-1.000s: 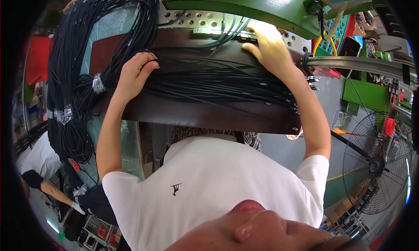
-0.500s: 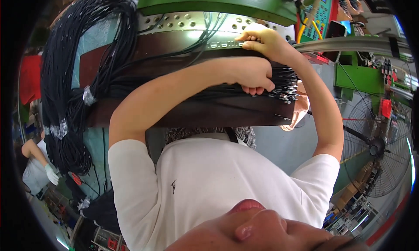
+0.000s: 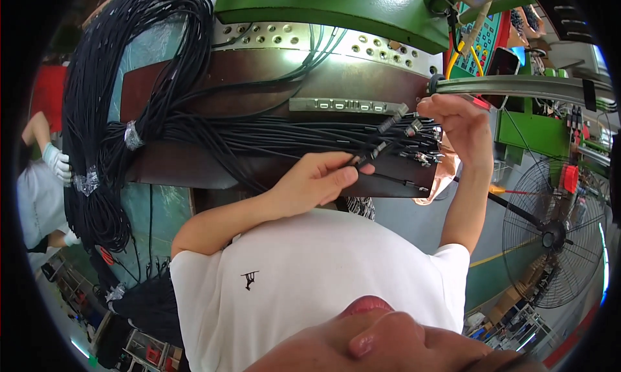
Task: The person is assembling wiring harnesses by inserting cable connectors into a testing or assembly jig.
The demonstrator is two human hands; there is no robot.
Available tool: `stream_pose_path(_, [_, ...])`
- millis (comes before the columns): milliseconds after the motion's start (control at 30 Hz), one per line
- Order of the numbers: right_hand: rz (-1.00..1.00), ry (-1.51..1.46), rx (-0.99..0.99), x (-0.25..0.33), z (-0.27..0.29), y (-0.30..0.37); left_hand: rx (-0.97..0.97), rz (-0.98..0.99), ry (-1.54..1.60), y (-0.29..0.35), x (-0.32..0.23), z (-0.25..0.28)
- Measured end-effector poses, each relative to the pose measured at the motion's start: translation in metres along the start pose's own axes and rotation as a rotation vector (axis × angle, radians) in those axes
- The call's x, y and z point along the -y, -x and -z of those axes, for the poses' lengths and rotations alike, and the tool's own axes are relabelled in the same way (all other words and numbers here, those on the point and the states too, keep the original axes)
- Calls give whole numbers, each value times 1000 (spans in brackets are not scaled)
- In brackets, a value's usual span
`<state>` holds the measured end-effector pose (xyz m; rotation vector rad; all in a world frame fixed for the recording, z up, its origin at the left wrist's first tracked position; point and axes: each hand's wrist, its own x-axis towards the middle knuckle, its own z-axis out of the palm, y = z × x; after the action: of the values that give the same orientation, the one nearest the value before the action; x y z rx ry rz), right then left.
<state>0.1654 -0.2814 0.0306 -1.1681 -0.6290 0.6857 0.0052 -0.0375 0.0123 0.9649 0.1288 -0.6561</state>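
Observation:
My left hand [image 3: 321, 181] is closed with thumb and fingers on a few black cables [image 3: 367, 158], whose metal-tipped connector ends stick up to the right. Just beyond those ends is my right hand [image 3: 458, 123], its fingers stretched out and slightly bent, with nothing visible in them. Beneath both lies a thick bundle of black cables [image 3: 272, 134] across the dark brown board, its connectors gathered at the right end. Behind the bundle rests a narrow metal fixture bar [image 3: 301, 105] with a row of small connector slots.
A green machine [image 3: 323, 6] stands behind a perforated metal plate [image 3: 284, 39]. Tied black cable coils [image 3: 97, 113] hang at the left, near a person's gloved hand [image 3: 57, 164]. To the right are a metal rail [image 3: 517, 84] and a large fan [image 3: 550, 236].
My left hand has drawn back toward me and lifted a few cables from the bundle. My right hand has left the fixture bar and moved right; the bar now lies nearer me.

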Motion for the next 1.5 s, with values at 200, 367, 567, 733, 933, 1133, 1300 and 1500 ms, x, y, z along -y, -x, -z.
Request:
stream_pose_path(200, [-2, 529, -493, -10, -48, 20, 101, -128, -32, 13, 6, 12])
stream_pose_path(367, [5, 372, -201, -29, -26, 31, 194, -2, 12, 26, -3, 7])
stream_pose_path(567, [179, 957, -598, -17, -40, 21, -197, -225, 10, 29, 23, 6])
stream_pose_path(733, [-350, 188, -378, -39, -87, -45, -288, -213, -74, 20, 38, 3])
stream_pose_path(933, [-318, 3, -272, -68, -113, -46, -387, -250, 0, 18, 32, 4])
stream_pose_path(1133, [-148, 566, 51, -55, -98, -40, -405, -333, 213, 10, 33, 8])
stream_pose_path(1300, [-19, 869, 133, -55, -99, -43, -438, -263, 224, 5, 29, 14])
stream_pose_path(1500, [157, 1490, -153, -61, -75, -48, -446, -294, 262, 9, 23, 19])
